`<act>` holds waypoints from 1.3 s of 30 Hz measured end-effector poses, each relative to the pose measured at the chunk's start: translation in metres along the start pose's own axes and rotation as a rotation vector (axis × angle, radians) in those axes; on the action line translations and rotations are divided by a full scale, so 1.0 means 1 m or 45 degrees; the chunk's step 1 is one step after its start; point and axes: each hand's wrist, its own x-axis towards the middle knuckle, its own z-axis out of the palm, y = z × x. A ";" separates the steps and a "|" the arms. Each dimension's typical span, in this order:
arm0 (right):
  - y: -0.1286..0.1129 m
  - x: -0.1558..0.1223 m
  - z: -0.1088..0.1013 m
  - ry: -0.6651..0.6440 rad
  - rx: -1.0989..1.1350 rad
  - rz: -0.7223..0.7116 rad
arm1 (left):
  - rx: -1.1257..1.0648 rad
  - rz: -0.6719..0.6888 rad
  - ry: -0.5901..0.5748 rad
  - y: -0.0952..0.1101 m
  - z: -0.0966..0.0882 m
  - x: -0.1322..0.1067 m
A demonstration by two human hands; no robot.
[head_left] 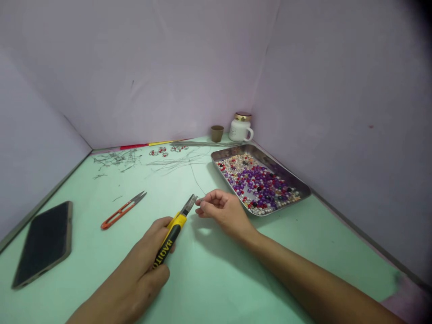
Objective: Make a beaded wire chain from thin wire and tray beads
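Observation:
My left hand (148, 265) is wrapped round the black and yellow handles of a pair of pliers (173, 236). The metal jaws point up and to the right, close to my right fingertips. Between thumb and forefinger, my right hand (224, 209) pinches a thin wire (195, 176), whose long end curves up and away over the table. At the jaws the wire's near end is too small to make out clearly. Just beyond my right hand stands a metal tray (232, 189) of purple, red, white and black beads (259, 180).
Orange thread snips (121, 213) and a phone (45, 243) lie on the left. Cut wire pieces (118, 158), small red-beaded wire pieces (160, 152) and long wires (178, 163) lie farther back. A brown cup (217, 133) and lidded white mug (240, 129) stand in the corner between walls.

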 end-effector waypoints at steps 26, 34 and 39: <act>0.001 0.001 -0.002 -0.039 0.240 0.000 | -1.106 -0.276 -0.400 -0.004 -0.015 0.010; 0.007 0.008 -0.009 -0.033 0.272 0.019 | -0.838 -0.131 -0.391 0.005 -0.013 0.007; 0.001 0.004 -0.010 -0.070 -0.036 -0.091 | -0.800 -0.225 -0.386 0.010 -0.013 0.005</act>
